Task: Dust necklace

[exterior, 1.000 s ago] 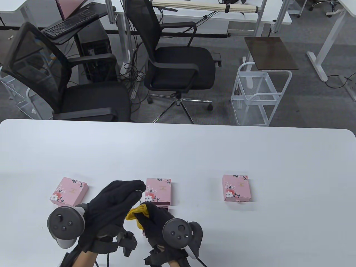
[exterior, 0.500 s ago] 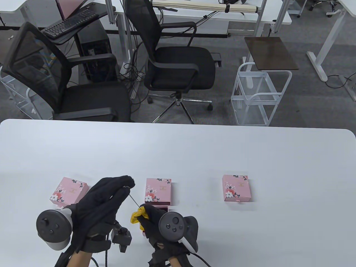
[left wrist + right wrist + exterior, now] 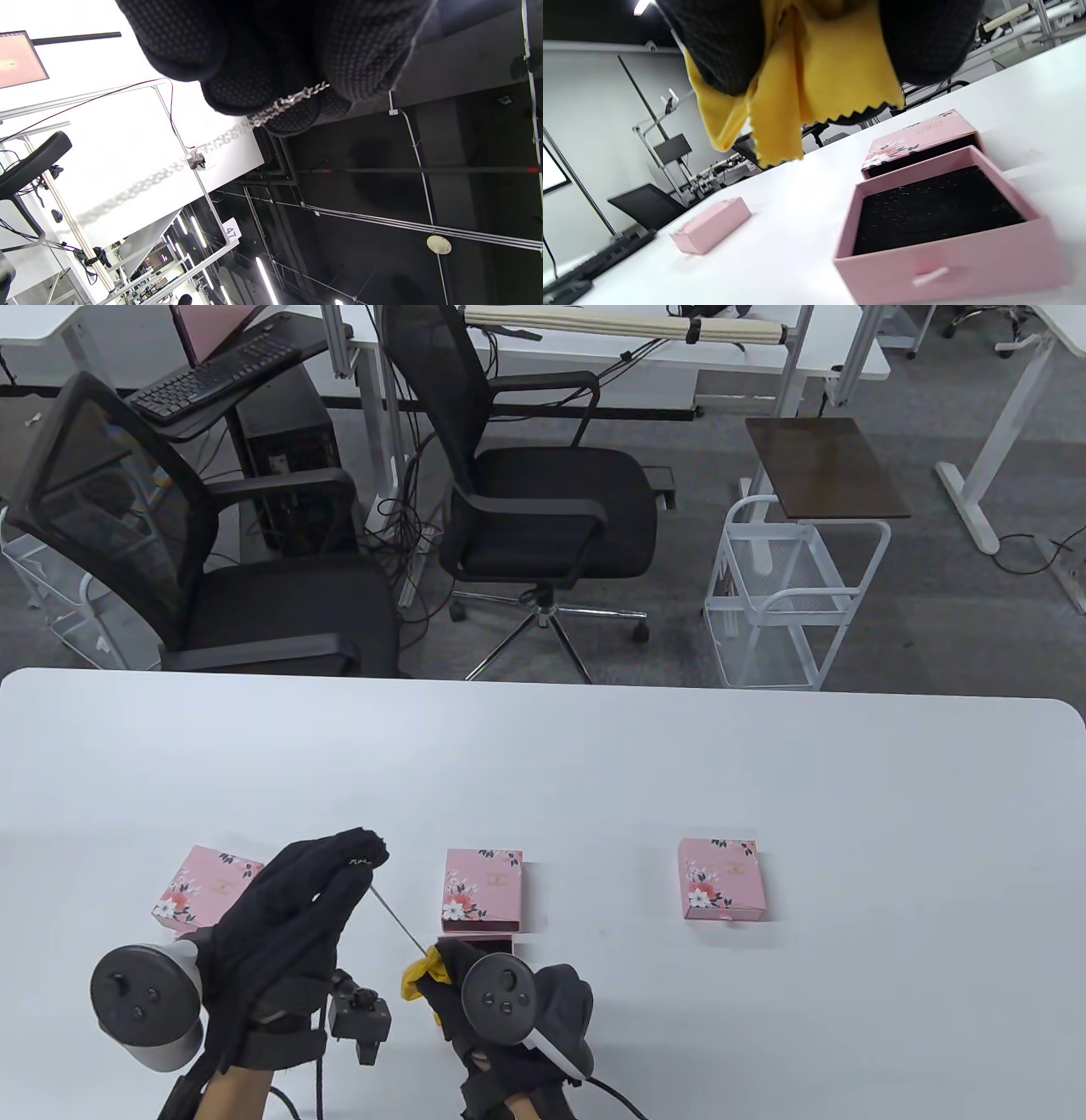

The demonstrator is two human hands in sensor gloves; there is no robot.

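Three pink boxes in a row on the white bench; middle box with drawer pulled out toward 6 o'clock, half hidden under right hand. Two office chairs beyond, at 12 o'clock. One chain, taut above bench: left hand fingers pinching one end, right-hand fingers clenched around one yellow cloth wrapping the other.

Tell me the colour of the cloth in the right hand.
Yellow: the small zigzag-edged cloth pinched in the gloved right hand shows best in the right wrist view.
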